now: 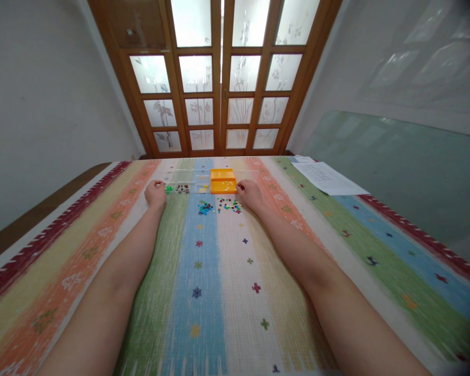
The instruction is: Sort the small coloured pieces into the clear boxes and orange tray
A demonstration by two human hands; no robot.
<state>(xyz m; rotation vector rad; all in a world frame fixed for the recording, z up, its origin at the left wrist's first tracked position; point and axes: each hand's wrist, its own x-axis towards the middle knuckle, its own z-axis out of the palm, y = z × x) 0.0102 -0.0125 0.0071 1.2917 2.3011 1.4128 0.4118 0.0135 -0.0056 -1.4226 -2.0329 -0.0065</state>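
Note:
My left hand (pixel 155 194) is closed, fingertips together, at the left end of a row of clear compartments. Small green pieces (pixel 169 189) lie in the compartment beside it. Dark brown pieces (pixel 183 188) and a few yellow pieces (pixel 204 188) sit in the compartments further right. An open orange box (pixel 222 187) has small pale pieces in its near half. At its right edge my right hand (pixel 250 194) is closed with thumb and finger pinched. Whatever either hand holds is too small to make out. Mixed loose pieces (pixel 229 205) and a mostly blue heap (pixel 206 208) lie in front.
A striped, patterned cloth (pixel 203 303) covers the table. Sheets of paper (pixel 325 177) with writing lie at the far right. Wooden doors (pixel 221 78) with frosted panes stand beyond the table, and a greenish glass panel (pixel 391 156) leans along the right side.

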